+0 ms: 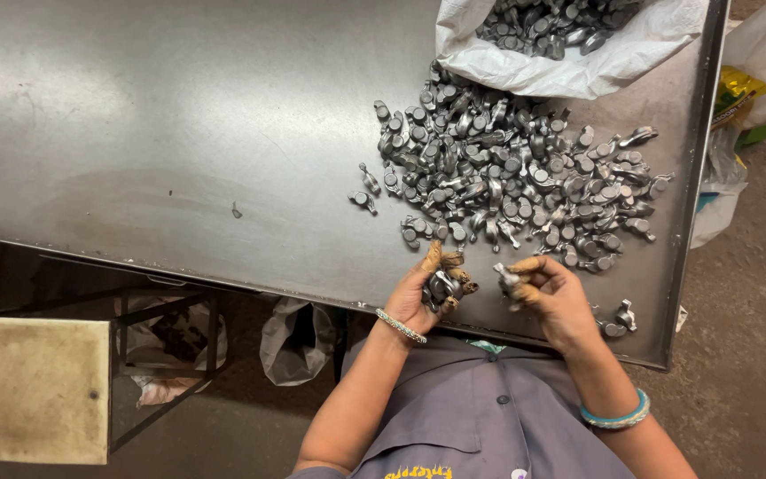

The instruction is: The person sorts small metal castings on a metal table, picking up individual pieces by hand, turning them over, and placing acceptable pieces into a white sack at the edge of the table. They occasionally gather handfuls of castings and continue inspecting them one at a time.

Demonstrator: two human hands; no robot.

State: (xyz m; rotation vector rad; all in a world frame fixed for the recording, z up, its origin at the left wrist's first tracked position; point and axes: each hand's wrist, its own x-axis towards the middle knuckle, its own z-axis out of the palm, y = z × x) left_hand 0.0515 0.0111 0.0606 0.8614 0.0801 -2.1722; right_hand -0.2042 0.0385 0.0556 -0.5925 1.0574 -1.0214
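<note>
The table [179, 133] is a flat sheet of dull grey metal with faint scuffs and a raised rim along its near and right edges. A pile [516, 177] of small cast metal parts lies on its right half. Each part is grey with a satin sheen, short and rounded, with a round boss at one end and a tapered arm at the other. The parts lie loosely, touching and overlapping, with a few strays at the left edge of the pile. A white woven sack [569, 53] sits at the far edge of the table, its mouth rolled open, filled with the same parts and touching the top of the pile.

The left hand [427, 288] is held palm up at the near edge of the table, just below the pile. Its fingers are curled loosely into a cup around several parts [443, 286]; the fingertips are dark with grime. A beaded silver bangle [401, 325] circles the wrist.

The right hand [556, 297] is just beside it, also over the near rim, wrist bent and palm turned to the left. Thumb and forefinger pinch a single part [505, 278]; the other fingers are half bent. A turquoise bangle [615, 415] sits on the forearm.

Two loose parts [621, 319] lie on the table just right of the right hand. The person wears a grey buttoned shirt [480, 417]. Under the table stand a metal frame stool [161, 355] and a grey bag [294, 341] on the earthen floor.
</note>
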